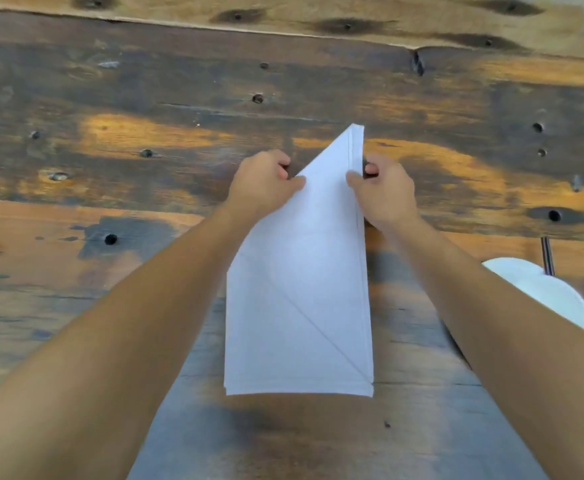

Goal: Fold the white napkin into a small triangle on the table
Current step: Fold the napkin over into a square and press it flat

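White napkin (301, 289) flat on wooden bench (110, 116), long axis running away from body, point far. Left hand (262, 183) and right hand (384, 192) pinching slanted and straight edges near tip.

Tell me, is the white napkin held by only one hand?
No, both the left hand and the right hand pinch the white napkin.

Worn, stained wooden table (110, 98) with dark holes, white rounded object (553, 299), perhaps a plate, at right
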Motion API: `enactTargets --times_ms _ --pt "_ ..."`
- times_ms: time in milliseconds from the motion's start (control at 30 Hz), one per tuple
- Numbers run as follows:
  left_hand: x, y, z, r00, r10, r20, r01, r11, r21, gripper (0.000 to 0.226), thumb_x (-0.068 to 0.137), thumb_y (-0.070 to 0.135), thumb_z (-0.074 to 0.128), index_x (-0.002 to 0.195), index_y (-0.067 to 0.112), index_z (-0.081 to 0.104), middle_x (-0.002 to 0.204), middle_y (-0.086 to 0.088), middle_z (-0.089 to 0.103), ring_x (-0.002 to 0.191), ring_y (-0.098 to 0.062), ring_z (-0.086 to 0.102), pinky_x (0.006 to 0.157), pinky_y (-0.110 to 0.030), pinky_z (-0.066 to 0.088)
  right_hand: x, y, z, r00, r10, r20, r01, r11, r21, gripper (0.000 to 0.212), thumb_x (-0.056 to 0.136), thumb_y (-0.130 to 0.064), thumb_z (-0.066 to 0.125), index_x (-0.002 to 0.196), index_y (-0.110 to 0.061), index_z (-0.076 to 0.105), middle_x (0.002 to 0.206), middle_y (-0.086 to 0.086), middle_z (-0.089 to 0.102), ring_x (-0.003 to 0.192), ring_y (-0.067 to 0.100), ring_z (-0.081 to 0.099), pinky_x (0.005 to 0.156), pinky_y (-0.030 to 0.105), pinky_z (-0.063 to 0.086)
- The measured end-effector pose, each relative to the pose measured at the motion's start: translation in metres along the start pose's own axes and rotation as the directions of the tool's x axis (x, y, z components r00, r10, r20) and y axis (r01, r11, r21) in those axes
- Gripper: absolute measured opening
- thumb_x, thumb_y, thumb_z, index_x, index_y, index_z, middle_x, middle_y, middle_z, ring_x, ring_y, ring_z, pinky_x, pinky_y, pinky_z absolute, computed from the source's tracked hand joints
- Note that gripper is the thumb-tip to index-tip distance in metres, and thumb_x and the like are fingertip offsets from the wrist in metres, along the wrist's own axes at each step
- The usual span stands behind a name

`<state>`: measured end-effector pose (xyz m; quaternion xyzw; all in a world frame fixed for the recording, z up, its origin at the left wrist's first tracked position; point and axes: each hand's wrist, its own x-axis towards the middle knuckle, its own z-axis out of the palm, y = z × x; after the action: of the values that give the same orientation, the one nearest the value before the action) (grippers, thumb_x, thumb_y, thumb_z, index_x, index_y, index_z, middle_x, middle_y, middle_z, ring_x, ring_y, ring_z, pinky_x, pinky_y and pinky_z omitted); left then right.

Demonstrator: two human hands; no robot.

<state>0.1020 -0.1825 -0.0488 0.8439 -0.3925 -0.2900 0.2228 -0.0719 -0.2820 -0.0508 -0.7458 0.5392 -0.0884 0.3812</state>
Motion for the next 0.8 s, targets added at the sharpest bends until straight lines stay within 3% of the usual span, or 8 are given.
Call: enactTargets --times_ms 100,167,267,333,433,533,633,800 --pt "0.03 0.02 0.01 0.997 -0.037 0.073 0.04 0.999 -0.035 0.034 0.086 0.035 0.076 0.116 0.022 0.064 0.1 0.003 0.07 0.11 -0.02 0.064 0.095 -0.035 0.053 0.025 -0.011 -0.001 0.998 0.063 0.006 -0.063 0.998 0.005 0.016 0.091 -0.03 0.061 0.077 -0.022 0.061 0.072 -0.004 0.06 0.085 0.023 0.057 0.072 0.03 0.044" --pt "0.04 0.031 0.017 0.995 -0.023 0.098 0.019 0.999 0.039 0.023 0.088 0.032 0.072 0.106 0.02 0.063 0.103 -0.001 0.07 0.104 -0.023 0.064 0.092 -0.038 0.055 0.033 -0.01 -0.004 0.991 0.13 0.021 -0.131 0.989 0.065 0.019 0.091 -0.033 0.065 0.103 -0.02 0.072 0.089 0.0 0.07 0.098 0.023 0.065 0.089 0.039 0.055" --pt "0.042 0.042 0.021 0.992 0.083 0.09 -0.089 0.994 0.07 0.009 0.091 0.019 0.064 0.094 0.012 0.069 0.091 -0.002 0.067 0.092 -0.025 0.062 0.081 -0.031 0.051 0.041 -0.01 -0.011 0.98 0.197 0.014 -0.197 0.966 0.168 0.057 0.088 -0.04 0.074 0.137 -0.017 0.057 0.113 -0.001 0.066 0.111 0.023 0.064 0.099 0.041 0.053" --pt "0.034 0.045 0.017 0.983 0.169 0.065 -0.165 0.984 -0.071 0.011 0.094 0.015 0.064 0.101 0.011 0.07 0.093 -0.002 0.068 0.093 -0.024 0.064 0.08 -0.031 0.051 0.047 -0.013 -0.018 0.979 0.198 0.049 -0.204 0.938 0.281 0.076 0.08 -0.042 0.082 0.143 -0.014 0.05 0.119 -0.001 0.065 0.111 0.021 0.066 0.096 0.038 0.055" --pt "0.018 0.048 0.006 0.958 0.276 0.083 -0.24 0.924 -0.299 0.011 0.097 0.01 0.063 0.107 0.007 0.066 0.099 -0.01 0.074 0.094 -0.027 0.069 0.084 -0.039 0.055 0.051 -0.018 -0.039 0.948 0.178 0.262 -0.287 0.834 0.471 0.097 0.073 -0.038 0.09 0.15 -0.011 0.038 0.126 0.0 0.066 0.107 0.015 0.07 0.093 0.033 0.057" --pt "0.004 0.048 -0.004 0.936 0.344 0.08 -0.302 0.897 -0.322 0.009 0.098 0.012 0.064 0.107 0.009 0.066 0.1 -0.004 0.074 0.092 -0.017 0.07 0.086 -0.04 0.056 0.047 -0.021 -0.062 0.897 0.039 0.44 -0.293 0.798 0.527 0.066 0.075 -0.026 0.088 0.134 -0.013 0.059 0.115 0.002 0.076 0.104 0.015 0.073 0.099 0.035 0.055" --pt "-0.014 0.04 -0.014 0.925 0.363 0.11 -0.316 0.898 -0.306 0.014 0.095 0.015 0.07 0.108 0.01 0.067 0.103 -0.003 0.074 0.095 -0.018 0.071 0.084 -0.041 0.059 0.028 -0.025 -0.078 0.908 -0.115 0.403 -0.145 0.816 0.559 0.033 0.078 -0.013 0.083 0.109 -0.017 0.073 0.104 0.001 0.078 0.1 0.016 0.074 0.085 0.027 0.058" --pt "-0.047 -0.009 -0.038 0.907 0.336 0.252 -0.368 0.925 0.09 0.022 0.09 0.023 0.076 0.111 0.021 0.072 0.1 0.006 0.073 0.093 -0.015 0.066 0.079 -0.032 0.049 -0.038 -0.029 -0.107 0.874 -0.347 0.342 0.206 0.9 0.385 0.01 0.089 -0.016 0.076 0.097 -0.02 0.079 0.096 -0.003 0.079 0.09 0.009 0.073 0.078 0.02 0.053"
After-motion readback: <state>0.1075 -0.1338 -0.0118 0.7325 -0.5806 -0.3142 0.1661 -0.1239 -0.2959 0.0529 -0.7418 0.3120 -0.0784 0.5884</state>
